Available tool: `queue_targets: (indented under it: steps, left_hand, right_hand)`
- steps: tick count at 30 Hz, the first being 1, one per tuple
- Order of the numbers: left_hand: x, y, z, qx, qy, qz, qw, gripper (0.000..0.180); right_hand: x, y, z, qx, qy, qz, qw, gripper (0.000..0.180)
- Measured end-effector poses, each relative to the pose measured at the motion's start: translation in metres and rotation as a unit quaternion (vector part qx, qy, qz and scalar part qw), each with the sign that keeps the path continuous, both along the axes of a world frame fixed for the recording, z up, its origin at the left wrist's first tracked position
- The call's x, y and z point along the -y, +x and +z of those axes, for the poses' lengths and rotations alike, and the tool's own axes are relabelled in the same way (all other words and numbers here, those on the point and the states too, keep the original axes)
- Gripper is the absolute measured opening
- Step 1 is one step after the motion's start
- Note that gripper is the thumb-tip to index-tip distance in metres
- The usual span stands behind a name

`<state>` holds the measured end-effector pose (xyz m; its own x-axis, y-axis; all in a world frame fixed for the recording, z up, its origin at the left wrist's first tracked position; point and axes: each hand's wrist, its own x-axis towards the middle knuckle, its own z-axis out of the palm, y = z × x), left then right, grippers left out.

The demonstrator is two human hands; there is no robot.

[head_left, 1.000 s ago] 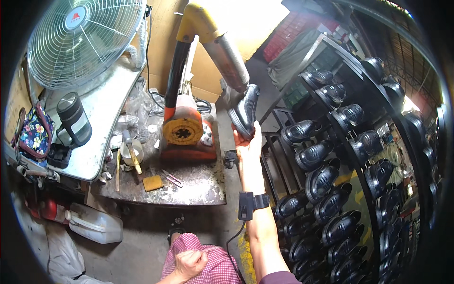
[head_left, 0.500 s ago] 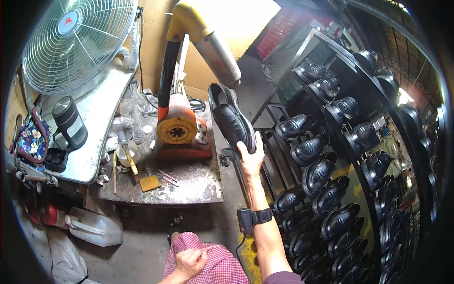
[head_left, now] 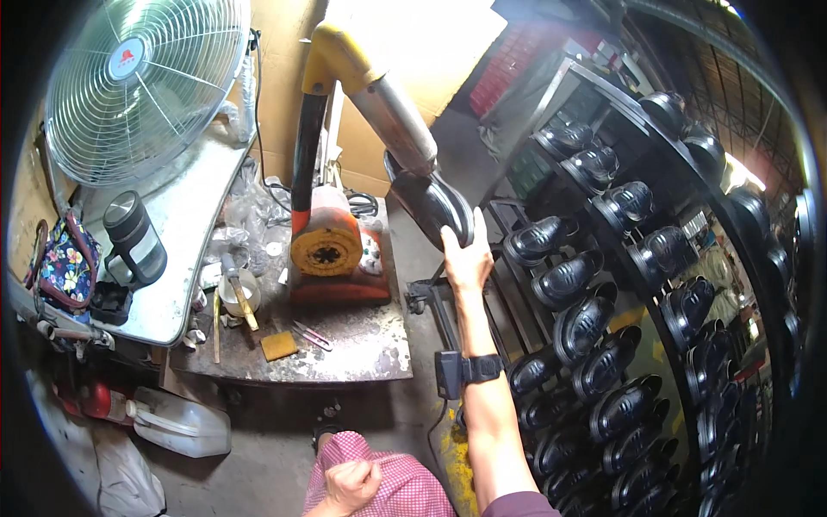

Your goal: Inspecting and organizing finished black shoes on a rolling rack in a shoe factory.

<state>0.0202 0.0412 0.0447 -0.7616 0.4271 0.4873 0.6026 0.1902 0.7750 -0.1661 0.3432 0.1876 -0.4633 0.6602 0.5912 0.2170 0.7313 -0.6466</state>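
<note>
While the left hand point(head_left: 353, 485) sits closed in a loose fist over the pink checked cloth point(head_left: 392, 487) on the lap, the right hand point(head_left: 468, 258) grips a glossy black leather shoe point(head_left: 433, 209) at its toe end, thumb on the near side, fingers round the far side. Shoe held in the air past the right edge of the desk point(head_left: 370, 349), tilted, opening end up and away. Tip of a metal tube point(head_left: 396, 121) right at the shoe; contact cannot be told. Tube hangs from a yellow elbow on an orange-based machine point(head_left: 326, 250), which stands near the desk's right edge. Yellow sponge point(head_left: 279, 345) close to the near edge; slim pink-handled tool point(head_left: 312, 336) just right of it. Toward the left edge: white cup point(head_left: 251, 284) with a wooden-handled brush point(head_left: 243, 302) across it, thin wooden stick point(head_left: 216, 327) beside. Black strap module point(head_left: 448, 375) on the right wrist, cable trailing down. Right of the desk, a rack point(head_left: 620, 102) bears rows of similar black shoes point(head_left: 584, 326), toes variously angled
</note>
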Motion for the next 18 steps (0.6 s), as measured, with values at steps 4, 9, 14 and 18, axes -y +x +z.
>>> queue_targets:
  steps: [4, 9, 14, 18]
  left_hand:
    - [-0.002, 0.0, -0.002, -0.001, 0.01, 0.006, 1.0, 0.023]
    - [0.001, 0.0, 0.002, 0.003, -0.008, -0.019, 1.0, 0.025]
    - [0.0, 0.0, -0.002, -0.009, 0.0, -0.008, 1.0, 0.024]
    - [0.001, 0.001, -0.003, -0.008, -0.01, 0.002, 1.0, 0.021]
  right_hand:
    - [-0.036, 0.025, -0.025, -0.133, -0.153, 0.135, 0.97, 0.064]
    - [-0.064, 0.051, -0.035, -0.195, -0.361, 0.226, 0.883, 0.053]
    - [-0.072, 0.047, -0.034, -0.194, -0.502, 0.29, 0.792, 0.031]
    - [-0.075, 0.034, -0.038, -0.192, -0.558, 0.275, 0.76, 0.021]
